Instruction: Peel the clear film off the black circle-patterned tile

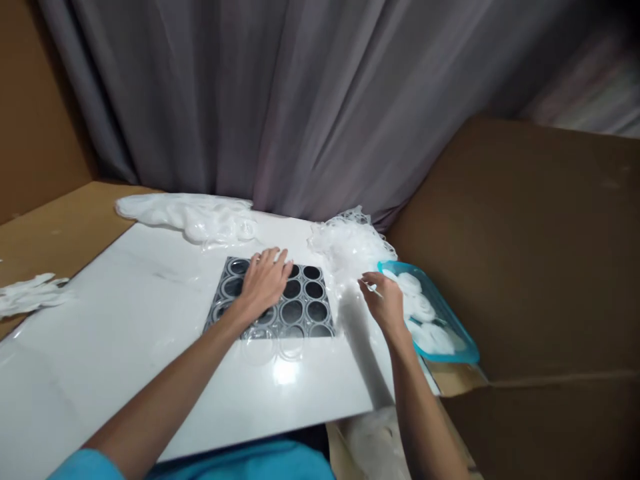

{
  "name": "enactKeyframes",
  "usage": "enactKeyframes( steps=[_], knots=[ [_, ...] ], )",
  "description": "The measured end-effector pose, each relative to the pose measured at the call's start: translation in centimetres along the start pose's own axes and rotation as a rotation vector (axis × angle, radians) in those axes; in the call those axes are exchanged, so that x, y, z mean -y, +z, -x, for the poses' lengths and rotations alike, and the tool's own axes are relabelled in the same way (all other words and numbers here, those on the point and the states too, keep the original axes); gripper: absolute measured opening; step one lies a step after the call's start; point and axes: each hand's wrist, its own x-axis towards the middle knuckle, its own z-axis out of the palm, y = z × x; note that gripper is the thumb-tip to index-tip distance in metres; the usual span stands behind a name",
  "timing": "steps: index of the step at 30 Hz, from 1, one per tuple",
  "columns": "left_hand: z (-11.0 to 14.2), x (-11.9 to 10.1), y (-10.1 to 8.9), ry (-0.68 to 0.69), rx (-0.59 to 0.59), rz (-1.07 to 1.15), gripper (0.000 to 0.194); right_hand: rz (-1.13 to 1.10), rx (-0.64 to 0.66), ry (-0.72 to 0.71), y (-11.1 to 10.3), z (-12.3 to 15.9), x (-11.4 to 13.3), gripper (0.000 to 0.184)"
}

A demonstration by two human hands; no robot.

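Observation:
My left hand point(267, 277) lies with its fingers stretched out over a black sheet with rows of round outlines point(291, 311). A clear film with ring-shaped cuts point(291, 348) seems to lie on the sheet and runs past its near edge. To the right, my right hand point(386, 300) is closed in a pinch on a small thin white piece point(372, 288), whose kind I cannot make out. Just beyond that hand stands a blue plastic tray point(457, 337), holding several white round pieces point(420, 307).
A heap of clear, holed plastic scraps point(353, 240) lies behind my right hand. At the back left is a bundled white plastic bag point(195, 217). White pieces point(33, 295) rest at the far left. Cardboard walls point(540, 267) flank the white table point(125, 320); a grey curtain point(260, 100) hangs behind.

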Motion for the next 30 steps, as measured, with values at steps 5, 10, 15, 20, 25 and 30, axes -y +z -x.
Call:
enactKeyframes(
  steps=[5,10,15,20,25,30],
  knots=[
    [4.8,1.2,-5.9,-0.082,0.041,0.09,0.046,-0.479,0.037,0.041,0.7,4.1,4.2,0.03],
    [17.1,-1.2,-8.2,-0.015,0.087,0.151,0.038,-0.916,0.315,-0.005,3.1,8.0,11.8,0.026],
    [25.1,-5.2,-6.3,0.023,0.002,0.014,0.042,-1.019,0.48,-0.148,5.6,11.4,14.9,0.02],
    [26.5,-6.1,-5.3,0.009,-0.065,-0.097,0.053,-1.002,0.497,-0.277,5.9,12.1,14.6,0.018],
    [26.5,-5.7,-5.1,0.01,-0.039,-0.118,0.056,-0.99,0.512,-0.336,5.4,11.8,14.5,0.017],
    [26.6,-5.7,-5.0,0.009,-0.027,-0.105,0.058,-0.951,0.525,-0.385,5.3,11.9,14.5,0.013]
  ],
)
